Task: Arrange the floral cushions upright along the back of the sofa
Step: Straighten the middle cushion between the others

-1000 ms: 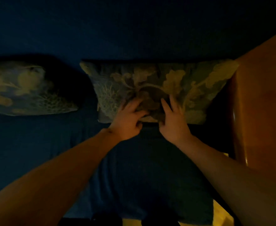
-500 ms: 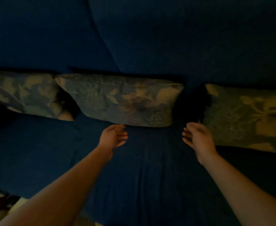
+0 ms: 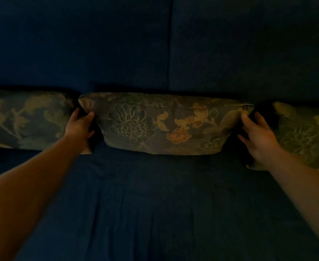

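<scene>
Three floral cushions stand in a row against the dark blue sofa back [image 3: 117, 44]. The middle cushion [image 3: 162, 125] has pale and orange flowers. My left hand [image 3: 79, 127] grips its left edge, thumb on the front and fingers tucked into the gap. My right hand [image 3: 258, 134] holds its right edge near the top corner. The left cushion [image 3: 24, 119] sits close beside my left hand. The right cushion [image 3: 305, 134] is partly hidden behind my right hand and runs out of view.
The dark blue sofa seat [image 3: 164, 204] stretches from the cushions toward me, with soft creases in the fabric. A vertical seam [image 3: 169, 44] splits the backrest above the middle cushion. The room is dim.
One second ago both hands pressed on the front of the right-end cushion by the wooden armrest. The view swung left, and my hands reached forward and took hold of the middle cushion's two ends.
</scene>
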